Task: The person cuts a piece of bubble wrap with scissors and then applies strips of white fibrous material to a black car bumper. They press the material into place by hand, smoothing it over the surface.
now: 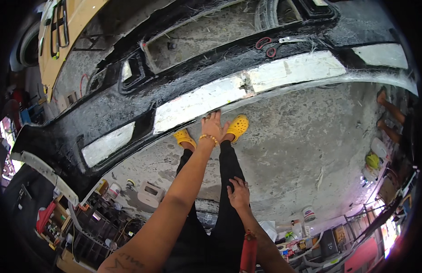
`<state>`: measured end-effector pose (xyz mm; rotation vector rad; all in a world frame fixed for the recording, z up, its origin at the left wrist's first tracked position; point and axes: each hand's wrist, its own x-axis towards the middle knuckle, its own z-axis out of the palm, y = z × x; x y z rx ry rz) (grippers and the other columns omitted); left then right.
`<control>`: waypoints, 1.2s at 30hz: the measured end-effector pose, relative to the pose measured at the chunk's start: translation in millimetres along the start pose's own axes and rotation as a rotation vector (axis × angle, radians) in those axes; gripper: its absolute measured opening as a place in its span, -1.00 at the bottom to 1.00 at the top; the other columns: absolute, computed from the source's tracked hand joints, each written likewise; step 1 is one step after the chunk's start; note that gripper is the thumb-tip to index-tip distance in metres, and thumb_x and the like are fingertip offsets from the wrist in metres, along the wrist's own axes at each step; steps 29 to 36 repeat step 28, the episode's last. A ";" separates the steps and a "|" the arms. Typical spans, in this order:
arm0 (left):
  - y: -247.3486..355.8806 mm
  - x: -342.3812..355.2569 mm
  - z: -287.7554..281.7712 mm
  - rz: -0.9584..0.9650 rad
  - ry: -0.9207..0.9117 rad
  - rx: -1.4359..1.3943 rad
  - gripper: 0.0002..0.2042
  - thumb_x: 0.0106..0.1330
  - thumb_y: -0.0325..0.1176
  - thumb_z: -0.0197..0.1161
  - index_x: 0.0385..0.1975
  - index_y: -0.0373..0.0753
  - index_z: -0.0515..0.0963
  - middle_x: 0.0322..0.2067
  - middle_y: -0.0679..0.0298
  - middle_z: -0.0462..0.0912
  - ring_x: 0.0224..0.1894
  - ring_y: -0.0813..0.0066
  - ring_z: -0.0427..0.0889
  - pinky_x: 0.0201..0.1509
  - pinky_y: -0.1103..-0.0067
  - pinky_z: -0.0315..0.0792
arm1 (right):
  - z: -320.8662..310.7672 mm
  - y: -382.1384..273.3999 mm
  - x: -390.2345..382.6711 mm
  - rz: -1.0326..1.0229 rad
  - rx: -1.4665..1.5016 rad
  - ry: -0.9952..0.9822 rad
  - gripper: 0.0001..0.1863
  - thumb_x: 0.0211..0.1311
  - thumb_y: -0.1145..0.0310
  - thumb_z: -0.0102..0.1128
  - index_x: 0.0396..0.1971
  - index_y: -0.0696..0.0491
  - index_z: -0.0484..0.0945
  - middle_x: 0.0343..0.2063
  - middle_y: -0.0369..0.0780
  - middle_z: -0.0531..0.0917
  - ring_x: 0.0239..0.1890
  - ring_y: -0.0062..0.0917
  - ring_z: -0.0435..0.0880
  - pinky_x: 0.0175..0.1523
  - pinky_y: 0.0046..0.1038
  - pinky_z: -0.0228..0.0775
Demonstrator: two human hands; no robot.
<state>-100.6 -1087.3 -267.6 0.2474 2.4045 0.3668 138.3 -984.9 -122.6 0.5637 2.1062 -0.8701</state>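
Observation:
A long black car bumper with loose pale fibres on it stretches across the far side. White rectangular patches are set along its near edge. My left hand, with a beaded bracelet at the wrist, reaches forward with fingers spread, its fingertips at the bumper's near edge below the middle patch. It holds nothing. My right hand rests on my right thigh in black trousers, fingers apart and empty. A pair of scissors with red and black handles lies on the bumper, right of the middle.
My yellow clogs stand on the stained concrete floor by the bumper. A beige plastic stool is at the lower left. Another person's bare legs show at the far right. Tools and containers crowd the lower rim; a tan panel is upper left.

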 end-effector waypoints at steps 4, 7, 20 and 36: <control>-9.1 -5.7 -4.1 -0.022 0.030 -0.032 -0.38 0.36 0.06 0.07 0.26 -0.28 0.33 0.18 -0.01 0.45 0.22 -0.04 0.42 0.30 0.11 0.21 | 8.3 -1.8 -5.3 0.027 0.009 0.016 -0.65 0.26 0.19 0.18 0.01 -0.07 0.60 0.14 -0.23 0.51 0.18 -0.13 0.43 0.19 -0.09 0.39; -25.8 -25.1 -8.4 -0.047 0.064 -0.065 -0.40 0.37 0.03 0.09 0.27 -0.27 0.33 0.19 -0.01 0.45 0.25 -0.02 0.40 0.31 0.10 0.20 | 22.3 -6.1 -9.0 0.047 0.025 0.032 -0.65 0.24 0.18 0.19 0.00 -0.07 0.61 0.14 -0.23 0.51 0.17 -0.12 0.43 0.20 -0.07 0.37; -177.9 -201.2 -150.2 0.256 -0.225 -0.188 -0.61 0.29 -0.06 0.19 -0.20 -0.31 0.66 -0.25 -0.10 0.69 -0.14 -0.08 0.66 -0.03 0.27 0.52 | 87.0 -2.4 -56.1 0.111 0.569 0.377 -0.59 0.15 0.19 0.38 -0.01 0.03 0.63 -0.04 -0.07 0.64 -0.02 -0.26 0.64 0.11 -0.33 0.48; -333.0 -314.1 -288.6 -0.119 -0.239 -0.047 -0.62 0.15 -0.01 0.25 -0.40 -0.23 0.76 -0.53 0.05 0.73 -0.29 0.17 0.75 0.05 0.38 0.53 | 24.4 9.8 -233.1 0.251 1.104 0.392 -0.61 0.36 0.16 0.22 0.10 -0.02 0.59 -0.11 -0.25 0.73 -0.13 -0.56 0.70 -0.07 -0.50 0.56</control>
